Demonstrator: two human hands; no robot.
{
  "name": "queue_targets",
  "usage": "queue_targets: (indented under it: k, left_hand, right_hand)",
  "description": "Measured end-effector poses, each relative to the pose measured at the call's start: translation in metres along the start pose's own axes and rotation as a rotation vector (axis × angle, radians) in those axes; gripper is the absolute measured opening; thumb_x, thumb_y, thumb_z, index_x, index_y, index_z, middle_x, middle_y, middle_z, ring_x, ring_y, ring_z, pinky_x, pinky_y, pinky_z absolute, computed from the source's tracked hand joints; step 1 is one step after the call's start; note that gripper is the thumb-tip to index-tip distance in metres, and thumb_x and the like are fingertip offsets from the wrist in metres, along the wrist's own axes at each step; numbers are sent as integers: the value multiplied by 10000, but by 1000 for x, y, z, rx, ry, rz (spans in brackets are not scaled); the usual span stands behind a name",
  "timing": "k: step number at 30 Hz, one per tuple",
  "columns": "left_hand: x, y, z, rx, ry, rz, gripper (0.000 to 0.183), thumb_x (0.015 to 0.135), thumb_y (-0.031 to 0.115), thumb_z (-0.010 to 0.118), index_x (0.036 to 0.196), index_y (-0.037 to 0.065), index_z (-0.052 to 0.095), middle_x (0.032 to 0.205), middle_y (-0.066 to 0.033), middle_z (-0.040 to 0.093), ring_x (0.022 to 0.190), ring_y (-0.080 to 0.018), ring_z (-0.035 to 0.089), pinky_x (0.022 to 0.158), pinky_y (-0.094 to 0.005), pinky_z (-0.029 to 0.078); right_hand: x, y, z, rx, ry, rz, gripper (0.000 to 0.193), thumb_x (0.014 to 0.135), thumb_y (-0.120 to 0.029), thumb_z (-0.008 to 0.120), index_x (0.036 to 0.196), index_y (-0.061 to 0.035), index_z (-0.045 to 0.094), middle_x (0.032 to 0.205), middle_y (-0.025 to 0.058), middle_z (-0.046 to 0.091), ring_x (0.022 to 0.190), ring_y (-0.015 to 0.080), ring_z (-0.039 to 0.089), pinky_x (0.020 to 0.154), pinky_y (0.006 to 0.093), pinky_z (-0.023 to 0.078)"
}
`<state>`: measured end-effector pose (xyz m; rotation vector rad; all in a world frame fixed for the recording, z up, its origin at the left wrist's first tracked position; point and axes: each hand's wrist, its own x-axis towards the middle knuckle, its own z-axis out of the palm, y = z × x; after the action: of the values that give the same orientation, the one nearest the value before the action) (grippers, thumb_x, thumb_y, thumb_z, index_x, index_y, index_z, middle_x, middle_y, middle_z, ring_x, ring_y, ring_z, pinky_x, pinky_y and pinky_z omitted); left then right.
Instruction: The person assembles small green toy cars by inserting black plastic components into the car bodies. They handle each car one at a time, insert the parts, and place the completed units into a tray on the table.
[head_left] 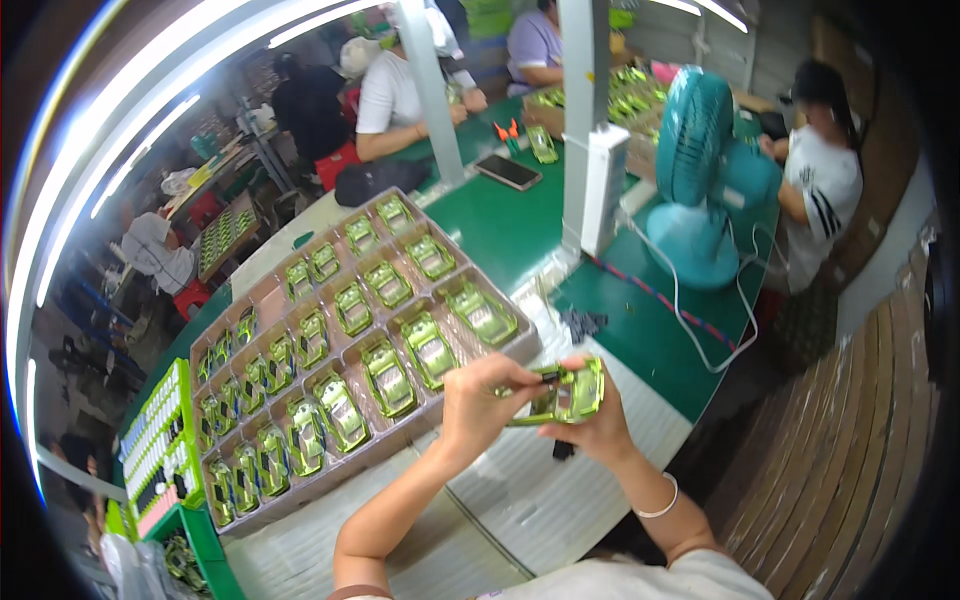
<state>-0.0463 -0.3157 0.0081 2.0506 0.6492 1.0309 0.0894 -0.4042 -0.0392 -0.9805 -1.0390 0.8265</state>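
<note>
A shiny lime-green toy car body shell (pixel 582 392) is held up in front of me, above the pale work mat. My right hand (pixel 604 428) grips the shell along its right side and lower edge. With its fingers pinched at the shell's left end, my left hand (pixel 484 398) has a small dark part (pixel 549 376) at its fingertips; its exact kind is too small to tell. Left of my hands lies a large divided tray (pixel 408 449), whose compartments hold many similar green car shells (pixel 388 375), some with dark pieces in them.
A teal fan (pixel 690 245) stands at the right behind a metal post (pixel 585 110), its white cable crossing the green tabletop. A phone (pixel 509 172) lies farther back. At the left are a green rack of small parts (pixel 160 440) and a green bin (pixel 212 552). Other people sit nearby.
</note>
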Motion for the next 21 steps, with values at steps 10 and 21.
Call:
queue_targets:
  k: [10, 21]
  left_hand:
    - [-3, 1, -7, 14, 4, 56, 115, 639, 34, 748, 676, 30, 639, 666, -60, 621, 584, -139, 612, 521, -258, 477]
    - [-5, 0, -6, 8, -7, 118, 148, 625, -2, 725, 717, 19, 612, 704, -58, 595, 627, -169, 620, 542, -267, 504]
  right_hand:
    - [0, -1, 7, 82, -78, 12, 737, 545, -73, 850, 1119, -48, 389, 1053, 46, 424, 1014, 153, 485, 870, 303, 468]
    - [-1, 8, 1, -142, -123, -68, 772, 539, -190, 864, 1135, -75, 386, 1079, 43, 381, 1042, 182, 493, 891, 365, 492]
